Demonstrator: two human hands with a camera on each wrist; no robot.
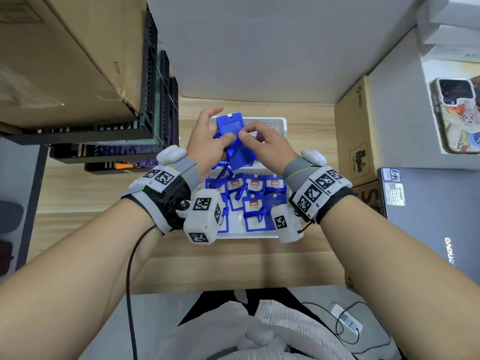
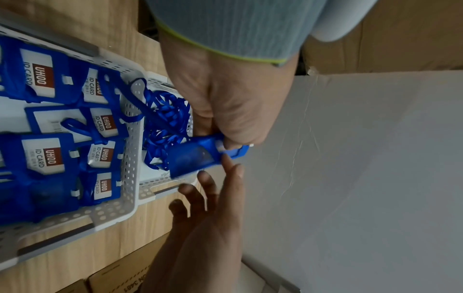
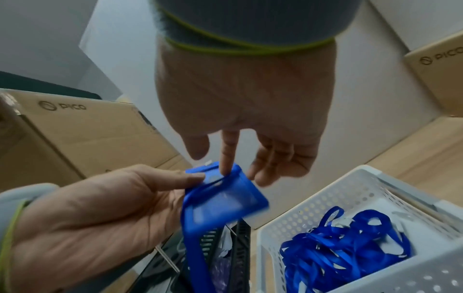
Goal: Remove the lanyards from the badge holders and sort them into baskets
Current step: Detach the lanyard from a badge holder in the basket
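I'm seeing soft, even light in the head view, its edges bowing outward. Both wrist views are looking dimmer; the blue badge holder (image 3: 223, 200) is smearing with motion blur in the right one.

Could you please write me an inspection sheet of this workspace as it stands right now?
Surface: wooden desk.
Job's things: blue badge holder held up; near basket of holders; far basket of loose lanyards.
Clutter: phone, laptop.
Hands: left hand grips the holder; right hand pinches its edge.
Cables: black wrist cable; charger lead.
Surroundings: cardboard boxes, black rack.
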